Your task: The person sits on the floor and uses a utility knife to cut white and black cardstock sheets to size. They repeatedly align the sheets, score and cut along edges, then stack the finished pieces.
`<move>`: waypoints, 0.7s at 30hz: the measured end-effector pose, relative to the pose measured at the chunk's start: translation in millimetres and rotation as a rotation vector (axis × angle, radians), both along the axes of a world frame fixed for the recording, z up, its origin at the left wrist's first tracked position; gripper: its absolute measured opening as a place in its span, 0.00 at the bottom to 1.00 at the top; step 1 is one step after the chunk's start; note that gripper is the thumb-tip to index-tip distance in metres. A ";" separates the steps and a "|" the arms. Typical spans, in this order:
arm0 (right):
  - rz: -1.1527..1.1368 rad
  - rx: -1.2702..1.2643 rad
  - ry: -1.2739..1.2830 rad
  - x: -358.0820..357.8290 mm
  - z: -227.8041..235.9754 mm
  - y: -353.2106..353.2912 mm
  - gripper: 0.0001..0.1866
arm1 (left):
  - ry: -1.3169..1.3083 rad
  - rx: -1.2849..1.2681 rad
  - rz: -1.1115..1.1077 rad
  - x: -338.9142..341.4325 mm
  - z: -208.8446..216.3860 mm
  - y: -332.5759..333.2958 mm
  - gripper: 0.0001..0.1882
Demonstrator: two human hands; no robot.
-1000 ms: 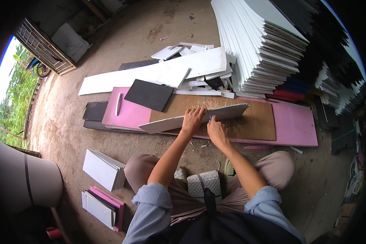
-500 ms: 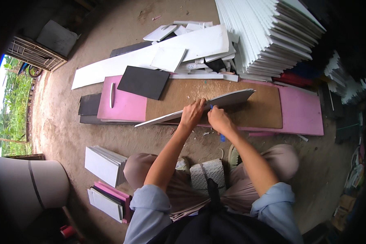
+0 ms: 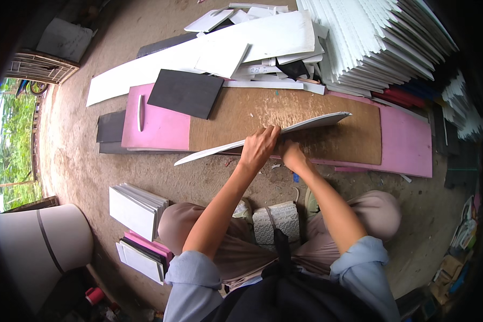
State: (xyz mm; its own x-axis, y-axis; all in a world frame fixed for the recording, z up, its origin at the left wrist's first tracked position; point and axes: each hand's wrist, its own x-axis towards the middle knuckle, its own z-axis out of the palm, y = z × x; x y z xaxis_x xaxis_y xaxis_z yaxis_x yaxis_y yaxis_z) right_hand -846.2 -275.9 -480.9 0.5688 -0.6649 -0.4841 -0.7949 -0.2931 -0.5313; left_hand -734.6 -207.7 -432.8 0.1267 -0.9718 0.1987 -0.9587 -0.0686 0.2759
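Note:
My left hand [image 3: 260, 146] grips the upper edge of a thin white foam sheet [image 3: 311, 123], which is tilted up on its long edge and slightly bowed. Close to the sheet's lower side, my right hand [image 3: 294, 155] is closed, its fingertips partly hidden. A slim blue tool showed in that fist a moment earlier; its kind is unclear, and the fist now covers it. Beneath the sheet lies a worn brown board [image 3: 231, 115] on top of a pink foam sheet [image 3: 408, 145].
A black foam rectangle [image 3: 185, 93] and white offcuts [image 3: 222, 58] lie beyond the board. Tall stacked white sheets [image 3: 370, 48] stand at the far right. Left of my knees are small stacks of cut white pieces [image 3: 133, 211] and a large white roll [image 3: 64, 236].
My view has shifted slightly. The sheet has tipped and bent a little, its right end rising. The blue tip that showed by my right hand is hidden now.

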 end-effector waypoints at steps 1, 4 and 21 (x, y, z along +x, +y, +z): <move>0.033 -0.017 -0.007 0.2 -7.3 1.9 0.17 | 0.005 0.013 0.011 0.0 1.2 0.3 0.10; -0.016 -0.114 -0.057 -7.9 -41.8 14.8 0.16 | 0.026 0.025 0.025 0.8 2.2 -3.7 0.09; 0.254 -0.614 0.194 -57.5 30.5 -55.8 0.15 | 0.095 -0.567 0.350 47.3 120.2 14.8 0.07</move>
